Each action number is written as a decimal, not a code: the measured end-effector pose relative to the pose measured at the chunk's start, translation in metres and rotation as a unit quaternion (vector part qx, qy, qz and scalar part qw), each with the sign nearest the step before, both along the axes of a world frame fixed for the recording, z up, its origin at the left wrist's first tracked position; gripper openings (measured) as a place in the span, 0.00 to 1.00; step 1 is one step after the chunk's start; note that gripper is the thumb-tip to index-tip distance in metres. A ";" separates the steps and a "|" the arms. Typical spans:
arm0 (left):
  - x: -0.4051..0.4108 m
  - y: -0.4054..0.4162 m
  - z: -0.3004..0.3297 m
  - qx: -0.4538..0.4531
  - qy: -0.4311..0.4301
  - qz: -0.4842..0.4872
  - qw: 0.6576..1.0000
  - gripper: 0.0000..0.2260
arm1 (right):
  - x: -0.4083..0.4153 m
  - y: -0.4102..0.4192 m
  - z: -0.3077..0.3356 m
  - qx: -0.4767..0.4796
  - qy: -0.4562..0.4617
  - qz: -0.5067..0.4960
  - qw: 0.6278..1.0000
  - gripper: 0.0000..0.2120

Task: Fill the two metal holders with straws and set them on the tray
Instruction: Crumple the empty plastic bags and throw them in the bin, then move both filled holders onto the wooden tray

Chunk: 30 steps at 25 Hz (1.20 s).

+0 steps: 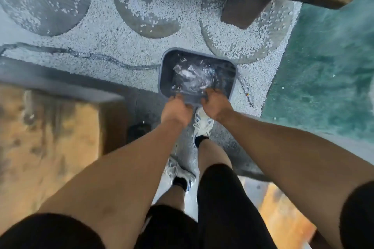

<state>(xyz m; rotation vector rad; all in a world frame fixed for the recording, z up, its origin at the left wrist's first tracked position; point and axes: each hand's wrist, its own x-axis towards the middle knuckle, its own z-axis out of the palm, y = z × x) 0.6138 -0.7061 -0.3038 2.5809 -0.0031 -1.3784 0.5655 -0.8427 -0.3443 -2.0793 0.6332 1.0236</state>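
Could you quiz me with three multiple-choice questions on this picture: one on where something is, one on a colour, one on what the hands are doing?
1. Where is the tub?
A. on a table
B. on the pebbled ground
C. in the water

2. What colour is the tub?
A. grey
B. red
C. yellow

3. What are the left hand and right hand doing?
A. hanging idle
B. gripping the tub's near rim
C. holding straws

Answers: 1 B, pebbles surround it; 2 A, its walls look grey; 3 B, both hands' fingers curl over the near edge.

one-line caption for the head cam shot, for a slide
Head view: left hand and right hand grip the near rim of a grey tub holding crinkled clear plastic, above a pebbled floor.
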 end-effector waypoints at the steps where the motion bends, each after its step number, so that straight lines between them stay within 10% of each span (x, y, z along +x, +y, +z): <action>1: -0.007 0.005 0.024 -0.002 0.013 -0.013 1.000 0.16 | -0.007 0.003 0.023 0.006 0.018 0.025 1.000 0.19; 9: -0.087 0.071 0.180 -0.017 0.115 0.049 0.992 0.16 | -0.067 0.044 0.186 -0.008 0.072 0.198 0.978 0.19; 17: -0.166 0.177 0.291 -0.098 0.021 0.173 0.980 0.13 | -0.110 0.129 0.325 -0.045 0.010 0.294 0.955 0.12; 30: -0.387 0.389 0.335 -0.097 -0.068 0.530 0.840 0.11 | -0.189 0.333 0.402 -0.064 -0.009 0.546 0.835 0.15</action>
